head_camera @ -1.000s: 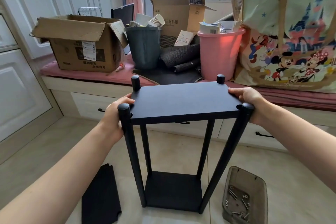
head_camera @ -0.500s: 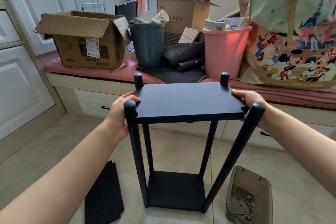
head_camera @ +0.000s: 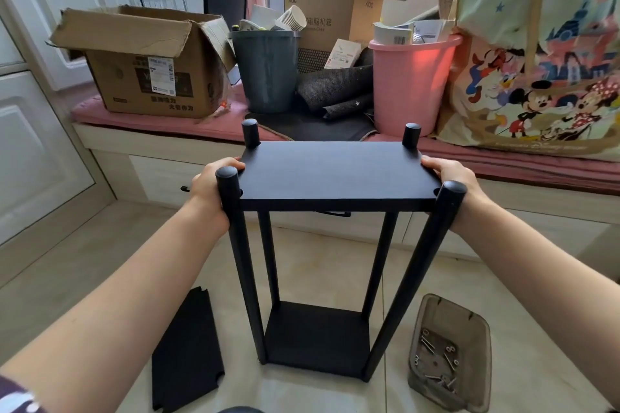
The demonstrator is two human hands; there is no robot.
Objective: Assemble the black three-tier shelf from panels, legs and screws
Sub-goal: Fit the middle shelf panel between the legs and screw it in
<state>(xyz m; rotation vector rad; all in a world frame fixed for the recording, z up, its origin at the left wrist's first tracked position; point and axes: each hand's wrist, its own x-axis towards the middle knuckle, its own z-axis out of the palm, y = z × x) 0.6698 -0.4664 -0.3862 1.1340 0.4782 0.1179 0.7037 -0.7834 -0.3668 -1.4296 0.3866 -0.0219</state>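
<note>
Left hand (head_camera: 209, 193) curled round the left short edge of the upper panel (head_camera: 335, 174), thumb on top, fingers hidden beneath. Right hand (head_camera: 451, 183) gripping the opposite short edge the same way. Between them, panel held level among 4 legs (head_camera: 246, 271), each leg top poking up past a corner of the panel; near-right leg (head_camera: 414, 282) leaning outward at its top, apart from its corner notch. Below the panel, bottom panel (head_camera: 315, 337) flat on the floor (head_camera: 312, 265), joining the 4 leg feet. Left of the bottom panel, 1 spare panel (head_camera: 186, 354) lying on the floor; right of it, a clear tray (head_camera: 449, 350) of screws (head_camera: 436, 354).

Judging by looks: stiff board, light enough for 2 hands, smooth matt finish likely to slide along the legs. Best held at both short edges, as now, keeping it level to avoid jamming. Frame probably wobbly until screwed; splayed leg needs drawing in first.
</note>
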